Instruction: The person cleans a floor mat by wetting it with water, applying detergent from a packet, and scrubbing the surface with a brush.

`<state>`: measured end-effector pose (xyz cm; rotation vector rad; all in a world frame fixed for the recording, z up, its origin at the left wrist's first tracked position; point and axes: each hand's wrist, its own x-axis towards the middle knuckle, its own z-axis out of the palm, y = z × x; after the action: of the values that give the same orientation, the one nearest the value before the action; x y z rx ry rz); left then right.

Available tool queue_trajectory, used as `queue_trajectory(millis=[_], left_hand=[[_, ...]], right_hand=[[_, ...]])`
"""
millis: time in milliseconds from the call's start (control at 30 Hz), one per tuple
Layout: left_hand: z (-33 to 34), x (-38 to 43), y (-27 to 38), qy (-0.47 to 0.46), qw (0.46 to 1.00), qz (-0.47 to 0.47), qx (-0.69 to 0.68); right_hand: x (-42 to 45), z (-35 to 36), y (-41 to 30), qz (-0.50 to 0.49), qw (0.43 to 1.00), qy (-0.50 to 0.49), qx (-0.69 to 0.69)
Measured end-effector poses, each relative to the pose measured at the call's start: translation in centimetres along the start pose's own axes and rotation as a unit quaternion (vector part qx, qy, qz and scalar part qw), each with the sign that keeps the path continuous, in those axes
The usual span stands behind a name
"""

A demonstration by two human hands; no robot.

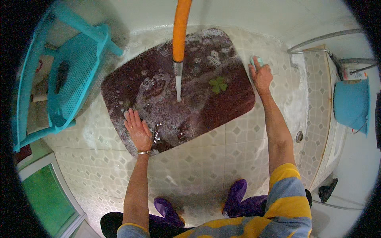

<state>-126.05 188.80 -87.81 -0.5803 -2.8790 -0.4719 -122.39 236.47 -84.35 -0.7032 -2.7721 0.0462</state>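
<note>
A dark maroon mat [229, 101] with rounded corners lies wet on the tiled floor, bearing soap foam and a green clover-shaped motif [218, 85]. My left hand [138, 131] is over the mat's lower left part, palm down, fingers extended, with nothing in it. Just off the mat's right edge, my right hand [262, 78] grips a small pale green object [257, 61], possibly a brush; my fingers cover most of it. From an orange hose [181, 32] with a metal end, water pours onto the middle of the mat.
A turquoise plastic rack with a perforated basket [80, 65] stands at left, above a white-framed green panel [47, 190]. On the right are a tiled ledge [318, 89], a blue bucket [351, 102] and a grey hose [324, 34]. A floor drain [299, 136] and my purple boots [236, 196] are nearer.
</note>
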Motion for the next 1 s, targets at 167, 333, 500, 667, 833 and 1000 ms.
queue_trajectory(millis=[167, 333, 500, 667, 833, 1000], left_hand=[[-2.7, -0.6, -2.4, -0.028, 0.998, -0.036, 0.035], [-2.0, 0.0, -1.3, -0.028, 0.999, -0.033, 0.023], [-1.1, 0.6, 0.2, -0.037, 0.999, -0.04, 0.001], [-1.7, -0.7, -2.6, -0.028, 0.999, -0.032, 0.028], [-2.1, -0.3, -1.8, -0.029, 0.999, -0.023, 0.024], [-0.3, -0.1, -0.6, -0.011, 0.999, -0.031, 0.006]], right_hand=[[-5.4, -1.4, -19.6, -0.039, 0.904, -0.353, 0.24], [-1.8, 1.4, -16.8, -0.004, 0.952, -0.25, 0.176], [7.0, 3.1, -3.9, -0.045, 0.998, 0.027, -0.031], [-5.9, 2.7, -20.5, -0.132, 0.986, -0.09, 0.054], [-7.5, -1.2, -16.3, 0.026, 0.966, -0.201, 0.163], [-3.7, -0.9, 2.0, -0.002, 0.997, 0.044, -0.064]])
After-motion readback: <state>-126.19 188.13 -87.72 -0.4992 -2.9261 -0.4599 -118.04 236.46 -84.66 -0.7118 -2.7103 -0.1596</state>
